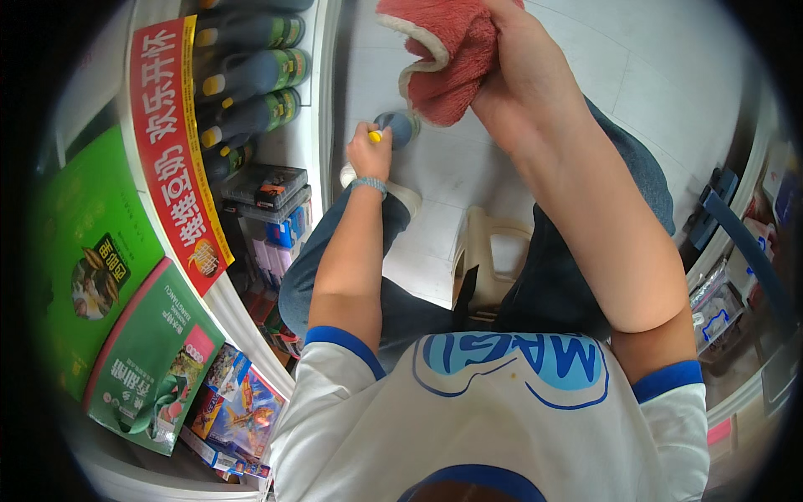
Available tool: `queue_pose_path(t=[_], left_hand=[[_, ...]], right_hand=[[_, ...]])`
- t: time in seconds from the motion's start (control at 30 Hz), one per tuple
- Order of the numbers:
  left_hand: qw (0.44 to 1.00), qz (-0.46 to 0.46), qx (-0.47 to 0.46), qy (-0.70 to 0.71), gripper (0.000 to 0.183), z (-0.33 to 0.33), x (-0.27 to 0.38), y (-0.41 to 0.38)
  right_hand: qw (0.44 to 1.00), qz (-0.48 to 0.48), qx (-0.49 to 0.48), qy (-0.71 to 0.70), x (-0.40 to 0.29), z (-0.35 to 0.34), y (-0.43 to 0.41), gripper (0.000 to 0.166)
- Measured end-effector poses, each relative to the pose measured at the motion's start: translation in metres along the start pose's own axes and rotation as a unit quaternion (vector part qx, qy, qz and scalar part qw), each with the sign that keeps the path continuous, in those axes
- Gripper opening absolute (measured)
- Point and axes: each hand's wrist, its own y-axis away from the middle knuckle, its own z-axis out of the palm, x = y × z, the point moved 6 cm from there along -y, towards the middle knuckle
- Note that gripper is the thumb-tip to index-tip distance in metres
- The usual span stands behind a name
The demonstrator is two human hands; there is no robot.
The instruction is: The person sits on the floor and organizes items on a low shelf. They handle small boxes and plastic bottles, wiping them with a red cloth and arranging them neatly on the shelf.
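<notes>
Low between my knees and the shelf, my left hand (370, 149) grips a dark bottle (401, 128) by its top, the yellow cap showing between the fingers. The bottle is near the pale floor; whether it touches it I cannot tell. Higher in the view, my right hand (511, 69) holds a bunched red cloth (448, 63) with a whitish edge, which hangs just beside the bottle. Similar dark bottles (260, 72) with yellow caps and green labels stand in a row on the white shelf at the left.
Boxed goods (266, 187) are stacked beside the shelved bottles. Green gift boxes (157, 357) stand at the lower left. A beige plastic stool (502, 226) is beneath me. At the right are another shelf with packaged items (721, 314) and a dark blue object (715, 207).
</notes>
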Motion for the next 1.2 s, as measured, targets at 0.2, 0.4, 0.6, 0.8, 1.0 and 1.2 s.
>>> queue_pose_path(t=[0.2, 0.4, 0.6, 0.8, 1.0, 1.2], left_hand=[[0.999, -0.016, -0.048, 0.006, 0.032, 0.004, -0.01, 0.005], [0.971, -0.029, 0.215, 0.096, 0.066, -0.122, -0.016, -0.036], [0.918, -0.064, 0.301, 0.251, 0.068, -0.193, -0.027, -0.091], [0.93, -0.191, 0.251, 0.188, 0.073, -0.197, -0.098, -0.121], [0.941, -0.07, 0.324, 0.073, 0.043, -0.194, -0.065, -0.066], [0.94, -0.056, 0.306, 0.138, 0.037, -0.196, -0.013, -0.003]], right_hand=[[1.0, 0.009, 0.002, -0.018, 0.001, 0.005, 0.002, 0.037], [0.997, -0.008, -0.072, 0.01, 0.0, -0.004, 0.003, 0.034], [0.978, 0.028, -0.197, -0.058, 0.003, -0.008, -0.002, 0.034], [0.996, -0.005, -0.085, 0.013, 0.007, 0.002, 0.008, 0.037], [0.992, 0.083, 0.023, 0.089, 0.011, -0.002, 0.005, 0.031], [0.99, -0.018, -0.023, 0.136, 0.067, -0.033, -0.025, 0.031]])
